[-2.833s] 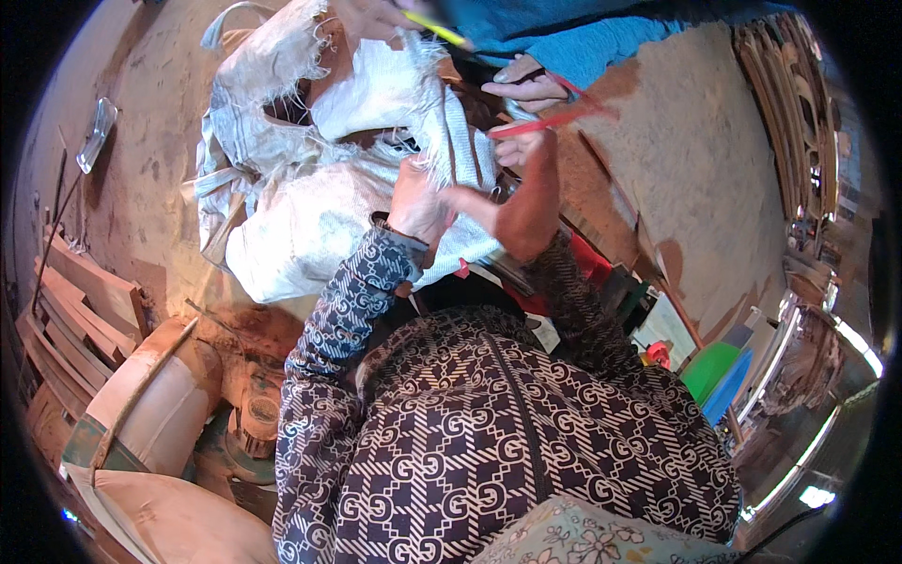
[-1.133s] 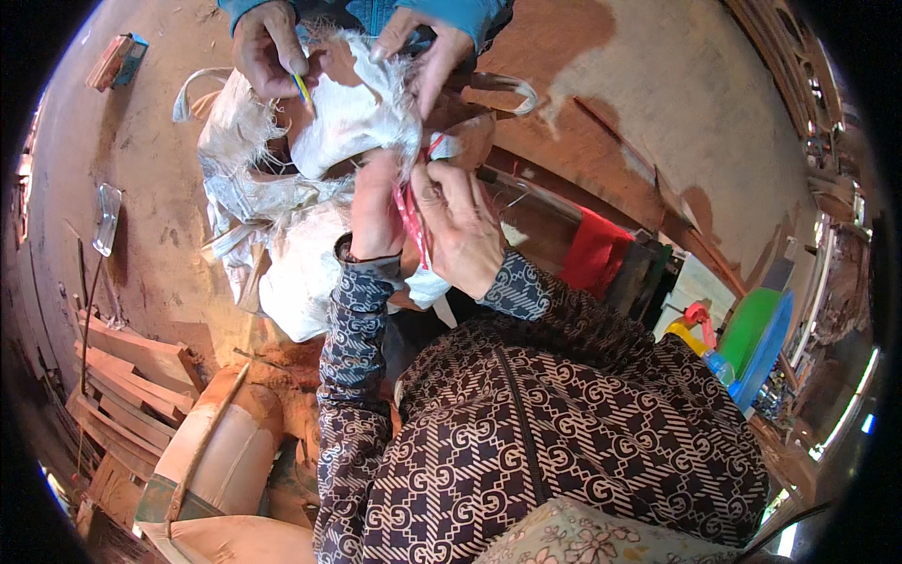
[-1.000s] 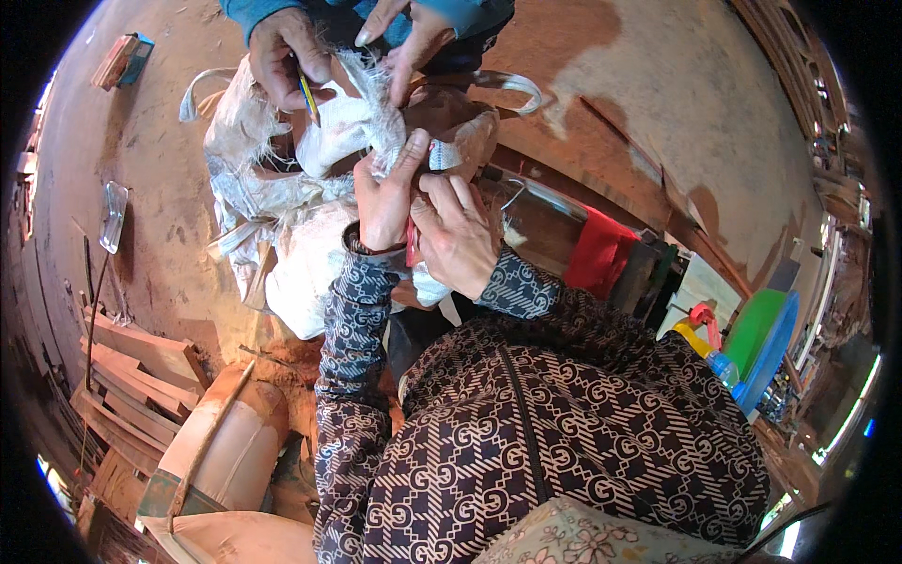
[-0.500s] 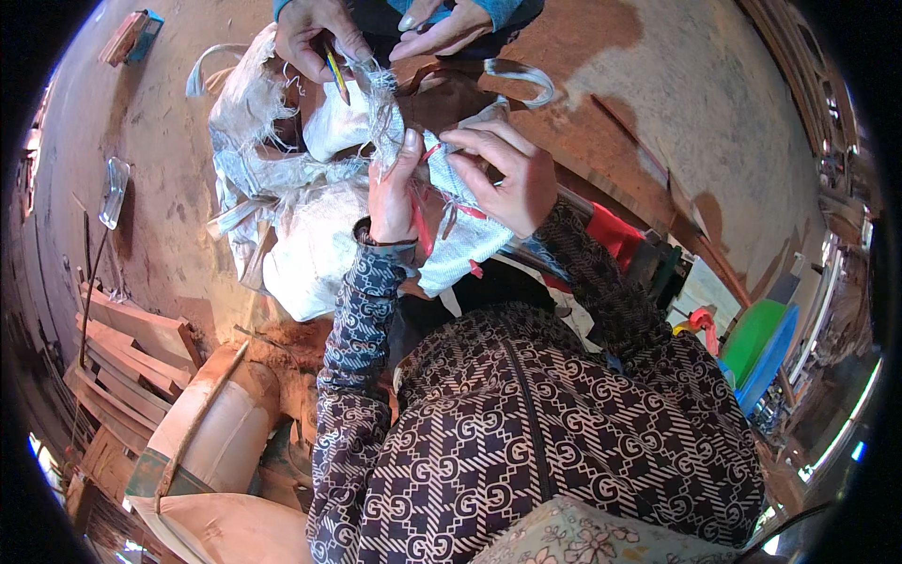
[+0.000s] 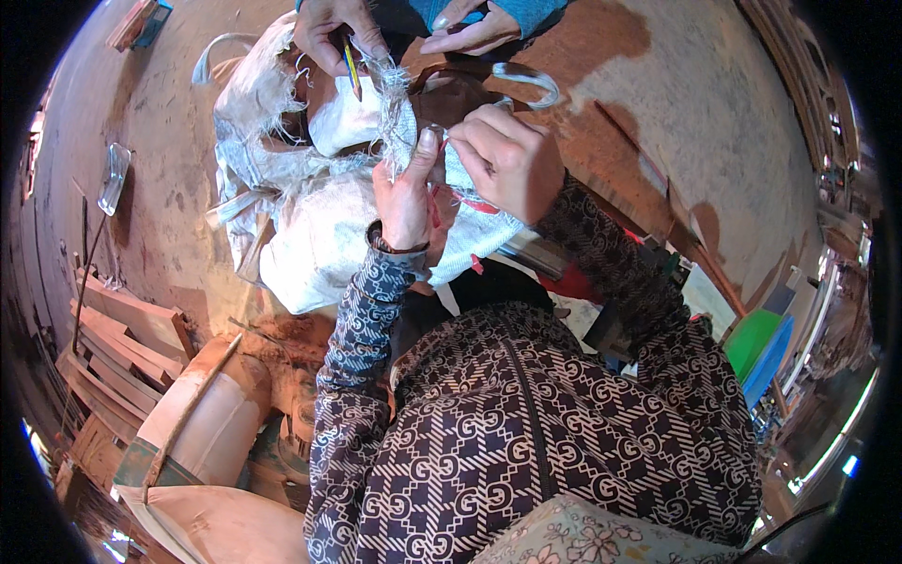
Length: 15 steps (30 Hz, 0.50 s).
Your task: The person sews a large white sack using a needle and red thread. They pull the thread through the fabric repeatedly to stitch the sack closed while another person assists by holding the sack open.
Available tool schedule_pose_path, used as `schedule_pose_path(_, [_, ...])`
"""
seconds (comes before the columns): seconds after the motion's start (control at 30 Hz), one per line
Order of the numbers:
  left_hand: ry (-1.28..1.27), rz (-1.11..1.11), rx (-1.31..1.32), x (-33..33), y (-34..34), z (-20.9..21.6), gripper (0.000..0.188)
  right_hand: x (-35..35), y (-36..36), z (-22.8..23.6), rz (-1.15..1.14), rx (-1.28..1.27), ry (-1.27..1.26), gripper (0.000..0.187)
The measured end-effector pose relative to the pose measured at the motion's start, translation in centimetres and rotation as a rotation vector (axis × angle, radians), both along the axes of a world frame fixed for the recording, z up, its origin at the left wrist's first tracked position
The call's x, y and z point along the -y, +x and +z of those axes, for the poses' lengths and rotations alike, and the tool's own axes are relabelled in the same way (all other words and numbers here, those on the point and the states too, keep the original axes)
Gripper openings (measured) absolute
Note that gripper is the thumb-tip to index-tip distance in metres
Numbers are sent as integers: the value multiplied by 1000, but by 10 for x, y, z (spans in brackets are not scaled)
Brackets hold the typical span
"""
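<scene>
A frayed white woven sack [image 5: 319, 226] lies open on the ground in front of me. My left hand [image 5: 406, 193] pinches the sack's torn edge, thumb pointing up. My right hand [image 5: 512, 160] grips the same edge beside it, fingers curled around the cloth and a thin red cord [image 5: 470, 202]. Across the sack another person's hand [image 5: 331, 28] holds a yellow-green pencil-like tool [image 5: 351, 68] at the rim; their other hand [image 5: 470, 30] rests flat near a curved metal hook [image 5: 531, 80].
Wooden planks [image 5: 117, 338] are stacked at the left. A pale barrel-like container [image 5: 202, 423] stands at lower left. Green and blue objects [image 5: 763, 343] lie at the right. Reddish dirt floor [image 5: 676, 113] spreads beyond the sack.
My hands moved closer together on the sack's edge, the right one closing over the cloth. The other person's hand stays at the rim with the tool.
</scene>
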<state>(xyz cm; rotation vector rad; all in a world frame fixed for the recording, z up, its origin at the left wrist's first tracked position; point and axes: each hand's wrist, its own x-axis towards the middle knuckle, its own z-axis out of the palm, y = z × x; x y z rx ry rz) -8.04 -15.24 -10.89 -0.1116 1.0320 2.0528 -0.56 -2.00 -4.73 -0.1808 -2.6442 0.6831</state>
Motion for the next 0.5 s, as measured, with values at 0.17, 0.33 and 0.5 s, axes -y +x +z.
schedule_pose_path(0.17, [-20,117,20,-6,7,13,10,-4,-6,-14,24,-84,28,9])
schedule_pose_path(0.33, [-41,149,60,-4,8,23,13,-6,-5,-22,-75,-84,-242,6])
schedule_pose_path(0.5, [63,116,134,-1,5,7,21,-8,1,-36,-145,62,-1036,9])
